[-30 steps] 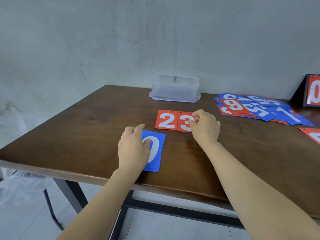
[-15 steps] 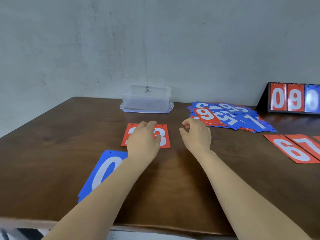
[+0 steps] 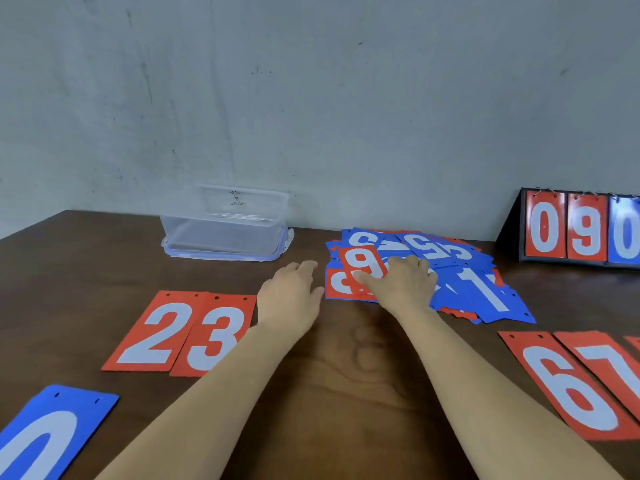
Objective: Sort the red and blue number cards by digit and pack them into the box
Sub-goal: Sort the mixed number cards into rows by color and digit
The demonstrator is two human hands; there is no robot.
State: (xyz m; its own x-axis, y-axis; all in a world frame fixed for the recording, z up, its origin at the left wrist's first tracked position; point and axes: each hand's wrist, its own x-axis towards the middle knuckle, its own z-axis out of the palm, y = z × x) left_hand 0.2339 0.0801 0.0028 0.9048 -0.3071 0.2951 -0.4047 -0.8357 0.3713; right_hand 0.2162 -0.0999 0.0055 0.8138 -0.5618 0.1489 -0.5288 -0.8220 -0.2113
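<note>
A dark wooden table [image 3: 346,393] carries a loose heap of red and blue number cards [image 3: 478,289] at the far right. The clear box [image 3: 225,233] stands left of the heap, by the wall. The right hand [image 3: 405,285] rests on the heap, its thumb on a red 9 [image 3: 363,265]; I cannot tell whether the bent fingers pinch a card. The left hand [image 3: 291,296] hovers just beside the heap, fingers relaxed, holding nothing.
</note>
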